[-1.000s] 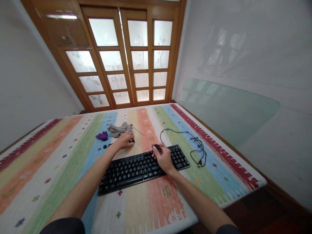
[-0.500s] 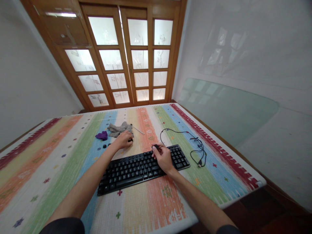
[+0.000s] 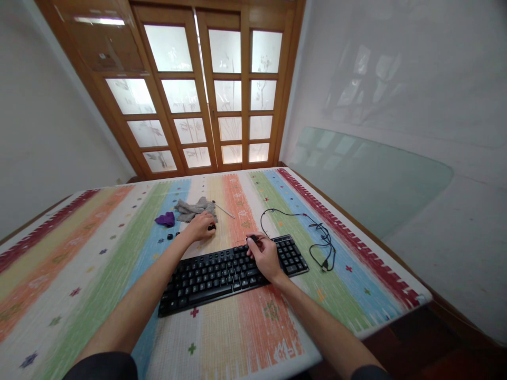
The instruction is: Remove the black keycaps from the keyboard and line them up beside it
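A black keyboard (image 3: 216,282) lies at a slant on the striped tablecloth. Beyond its back edge is my left hand (image 3: 201,226), fingers curled on a small black keycap (image 3: 212,227) at the cloth. My right hand (image 3: 264,256) is over the keyboard's right part, its thumb and fingers closed on a small black object (image 3: 252,239). A thin line seems to stick out to the left of that object; its exact kind is too small to make out. Loose black keycaps (image 3: 170,236) sit left of my left wrist, partly hidden by it.
Behind my left hand lie a crumpled grey cloth (image 3: 194,208), a purple cloth (image 3: 165,219) and a thin metal rod with a dark end (image 3: 224,210). The black USB cable (image 3: 322,237) is loosely bundled to the right. A glass panel (image 3: 368,174) leans on the wall beside the table.
Almost nothing differs. Both hands stay in the same places with the same grips, and the view has shifted very slightly.
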The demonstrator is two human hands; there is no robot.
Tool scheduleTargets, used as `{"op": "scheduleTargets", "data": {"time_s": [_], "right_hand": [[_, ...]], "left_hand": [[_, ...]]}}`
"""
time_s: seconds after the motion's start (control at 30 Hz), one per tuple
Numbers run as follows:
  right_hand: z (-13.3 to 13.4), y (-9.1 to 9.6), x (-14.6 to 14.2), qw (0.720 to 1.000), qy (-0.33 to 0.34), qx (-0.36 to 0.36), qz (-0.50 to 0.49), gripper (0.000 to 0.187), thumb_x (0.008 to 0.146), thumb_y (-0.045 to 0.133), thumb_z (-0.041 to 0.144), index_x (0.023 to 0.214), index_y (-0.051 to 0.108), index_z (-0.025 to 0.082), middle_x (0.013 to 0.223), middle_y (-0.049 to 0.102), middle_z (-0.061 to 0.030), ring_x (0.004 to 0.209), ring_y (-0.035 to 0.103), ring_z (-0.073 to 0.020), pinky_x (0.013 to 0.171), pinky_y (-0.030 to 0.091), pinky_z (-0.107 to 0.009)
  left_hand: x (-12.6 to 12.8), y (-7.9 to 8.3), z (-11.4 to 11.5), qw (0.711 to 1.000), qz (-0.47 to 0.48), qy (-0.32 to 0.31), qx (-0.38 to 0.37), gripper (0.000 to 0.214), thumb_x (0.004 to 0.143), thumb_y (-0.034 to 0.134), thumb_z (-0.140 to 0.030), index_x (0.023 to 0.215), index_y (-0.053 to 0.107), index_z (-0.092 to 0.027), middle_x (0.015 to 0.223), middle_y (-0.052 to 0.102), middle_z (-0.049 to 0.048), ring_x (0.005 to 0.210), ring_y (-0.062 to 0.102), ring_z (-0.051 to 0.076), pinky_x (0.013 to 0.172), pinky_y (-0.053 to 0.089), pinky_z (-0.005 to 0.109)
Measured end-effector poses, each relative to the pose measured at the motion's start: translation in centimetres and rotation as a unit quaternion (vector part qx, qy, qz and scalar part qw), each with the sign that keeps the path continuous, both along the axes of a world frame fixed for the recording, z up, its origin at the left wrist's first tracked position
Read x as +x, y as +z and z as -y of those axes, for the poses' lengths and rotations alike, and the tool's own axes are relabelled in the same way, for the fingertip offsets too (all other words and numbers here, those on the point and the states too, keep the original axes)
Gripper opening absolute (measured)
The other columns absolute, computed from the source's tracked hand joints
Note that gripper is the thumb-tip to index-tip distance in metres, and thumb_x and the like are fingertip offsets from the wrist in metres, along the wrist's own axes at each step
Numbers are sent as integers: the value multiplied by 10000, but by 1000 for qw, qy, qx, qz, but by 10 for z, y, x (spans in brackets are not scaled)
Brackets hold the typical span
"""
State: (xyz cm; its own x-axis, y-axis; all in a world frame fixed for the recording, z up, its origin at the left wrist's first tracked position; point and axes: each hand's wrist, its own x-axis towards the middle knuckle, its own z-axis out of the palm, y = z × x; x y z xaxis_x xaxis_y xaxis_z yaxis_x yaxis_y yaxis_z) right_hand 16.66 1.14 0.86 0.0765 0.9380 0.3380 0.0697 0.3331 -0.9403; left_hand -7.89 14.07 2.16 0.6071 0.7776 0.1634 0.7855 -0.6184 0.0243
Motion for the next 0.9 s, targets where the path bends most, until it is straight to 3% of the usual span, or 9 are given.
{"op": "scheduleTargets", "data": {"time_s": [0.9], "right_hand": [[-6, -3, 5, 1000, 10, 5, 20, 298, 886, 591, 421, 973, 660, 144, 707, 662, -33, 513, 610, -128, 514, 507, -246]], "left_hand": [[-2, 2, 6, 1000, -13, 12, -2, 192, 735, 636, -199, 911, 697, -153, 945, 687, 108, 959, 575, 279, 858, 468, 379]]}}
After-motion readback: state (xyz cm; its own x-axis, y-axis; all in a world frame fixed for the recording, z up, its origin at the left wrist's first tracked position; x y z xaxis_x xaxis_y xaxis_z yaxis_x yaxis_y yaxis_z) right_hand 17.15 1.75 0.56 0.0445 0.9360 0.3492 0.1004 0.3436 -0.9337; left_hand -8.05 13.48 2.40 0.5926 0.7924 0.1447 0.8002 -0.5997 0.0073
